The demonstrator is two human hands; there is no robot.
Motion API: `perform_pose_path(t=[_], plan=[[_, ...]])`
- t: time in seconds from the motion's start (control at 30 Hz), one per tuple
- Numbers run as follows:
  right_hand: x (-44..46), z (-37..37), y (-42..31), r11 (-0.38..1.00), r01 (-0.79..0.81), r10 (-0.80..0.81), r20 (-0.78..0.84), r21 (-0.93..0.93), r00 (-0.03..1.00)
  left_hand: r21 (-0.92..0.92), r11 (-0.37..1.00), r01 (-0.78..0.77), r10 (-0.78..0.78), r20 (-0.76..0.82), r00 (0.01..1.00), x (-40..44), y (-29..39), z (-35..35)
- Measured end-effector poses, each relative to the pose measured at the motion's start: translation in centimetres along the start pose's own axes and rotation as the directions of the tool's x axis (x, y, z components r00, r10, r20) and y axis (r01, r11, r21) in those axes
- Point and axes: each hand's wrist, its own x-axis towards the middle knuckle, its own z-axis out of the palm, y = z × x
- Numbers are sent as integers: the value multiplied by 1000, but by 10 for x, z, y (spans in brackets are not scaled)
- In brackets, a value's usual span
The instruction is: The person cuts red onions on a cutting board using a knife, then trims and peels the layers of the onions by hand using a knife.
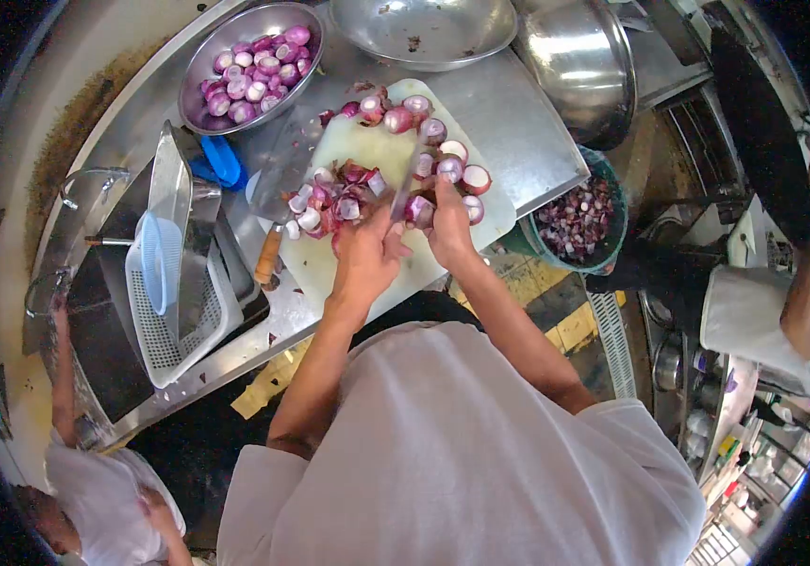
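Observation:
My left hand (367,253) is closed around the handle end of a knife (409,174), its blade pointing up and away over the white cutting board (367,146). Beside it, my right hand (450,224) has its fingers on a purple onion (419,211) next to the blade. Cut onion pieces and skins (337,196) lie left of the knife. Several peeled or trimmed onions (476,179) sit along the board's right side, others at its far end. A cleaver (282,174) with a wooden handle rests at the board's left edge.
A steel bowl of onions (199,111) stands at the back left, another steel bowl (424,61) behind the board. At right are a large pot (579,66) and a green bucket (620,222) of chopped onion. White baskets (179,349) sit left. Two other people work at the sides.

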Motion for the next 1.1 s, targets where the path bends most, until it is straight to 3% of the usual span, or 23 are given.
perform_pose_path(t=[0.03,0.13,0.23,0.33,0.43,0.67,0.73,0.87,0.97,1.07,1.1], plan=[[4,-1,5,995,63,-68,-77,-74,995,32,997,-69,68,45,997,-2,1,0],[3,5,5,965,194,-210,-73,-176,975,102,993,-55,50,53,997,-4,13,3],[7,3,9,924,224,-274,-129,-310,953,221,964,-150,144,42,989,-4,12,8],[-7,13,-5,853,359,-418,-85,-379,904,111,984,-137,133,45,990,-4,15,9],[-8,11,-4,872,283,-347,-96,-399,933,7,1000,-11,10,127,992,-5,15,4],[-10,11,-3,875,256,-328,-115,-411,938,-9,1000,-6,7,75,997,-5,12,9],[-10,11,-1,859,263,-335,-94,-439,938,337,925,-177,201,-35,979,-6,8,13],[-1,6,10,856,229,-333,-156,-463,930,309,921,-238,289,-131,948,-6,1,21],[-9,10,5,876,239,-329,-155,-419,932,347,929,-130,191,-147,971,-7,-1,19],[-9,5,3,911,201,-256,-111,-361,960,362,926,-111,164,-120,979,-5,-1,16],[-10,5,0,962,132,-151,-61,-240,987,369,919,-139,210,-160,964,-4,-4,16]])
